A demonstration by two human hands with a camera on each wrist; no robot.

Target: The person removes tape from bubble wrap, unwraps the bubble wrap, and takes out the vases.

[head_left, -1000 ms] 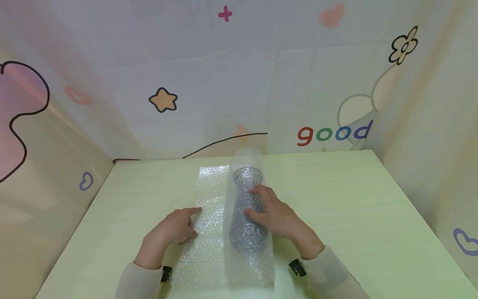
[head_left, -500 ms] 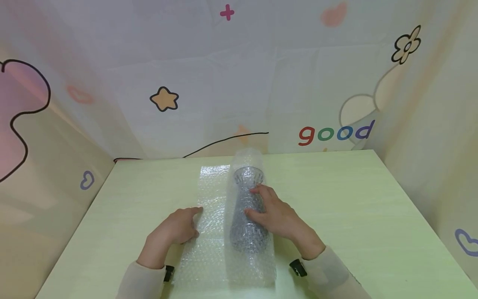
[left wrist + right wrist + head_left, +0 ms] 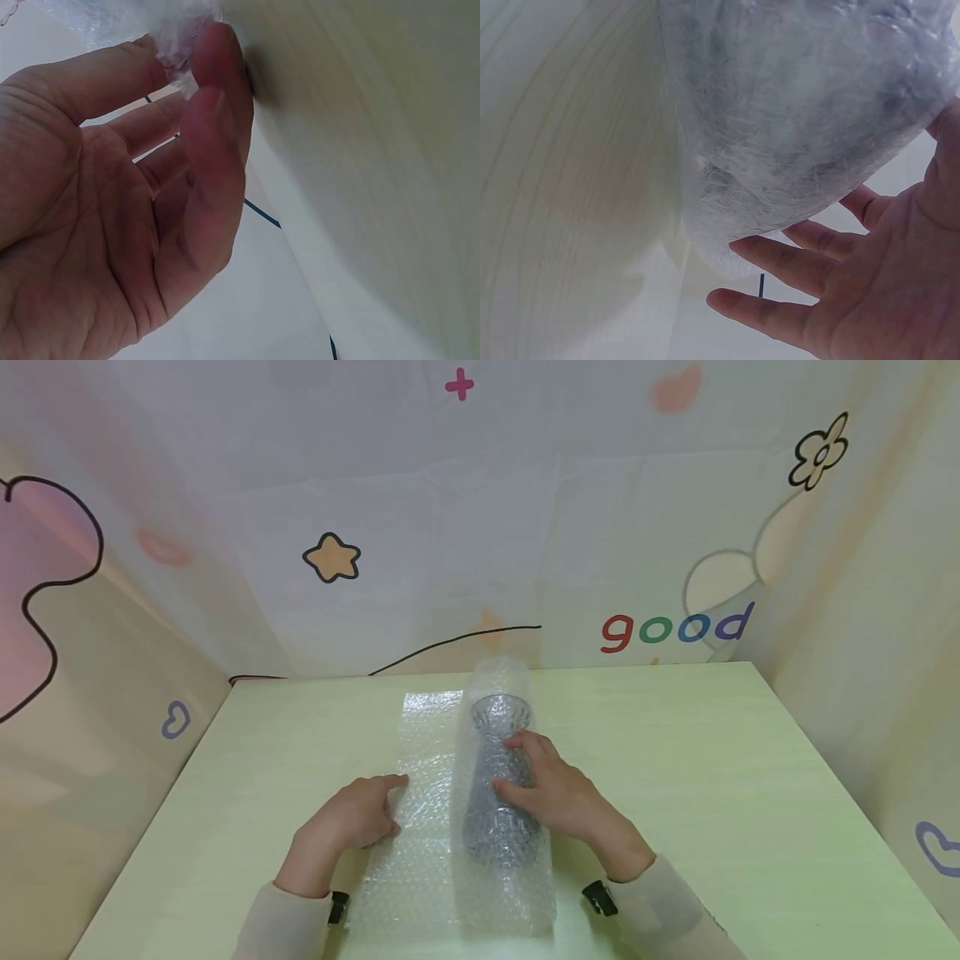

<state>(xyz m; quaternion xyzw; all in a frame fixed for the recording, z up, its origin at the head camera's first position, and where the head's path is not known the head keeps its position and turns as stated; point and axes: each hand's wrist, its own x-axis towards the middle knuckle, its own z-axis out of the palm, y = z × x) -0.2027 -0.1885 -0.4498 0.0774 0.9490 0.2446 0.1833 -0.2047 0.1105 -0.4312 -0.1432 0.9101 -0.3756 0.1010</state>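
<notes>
**We saw a grey, waisted, vase-shaped object (image 3: 487, 835) lying under clear plastic bubble wrap (image 3: 427, 814)**

We found the object on the pale yellow-green, wood-grained tabletop (image 3: 675, 752), its ringed, narrower end toward the back and its broader end toward the person. The wrap covered it and ran past both ends, while a flat stretch spread out to its left.

The person's right hand (image 3: 558, 789) rested against the covered object from the right, fingers spread wide and nearly straight, thumb on top of the wrap. The left hand (image 3: 352, 814) touched the flat stretch's left edge, index finger and thumb apart and the hand loosely cupped; we could not tell how firmly it pressed.

We noted off-white long sleeves (image 3: 281, 922) and, behind the tabletop, a pale fabric backdrop (image 3: 427, 543) printed with a star, hearts and the word "good".
</notes>
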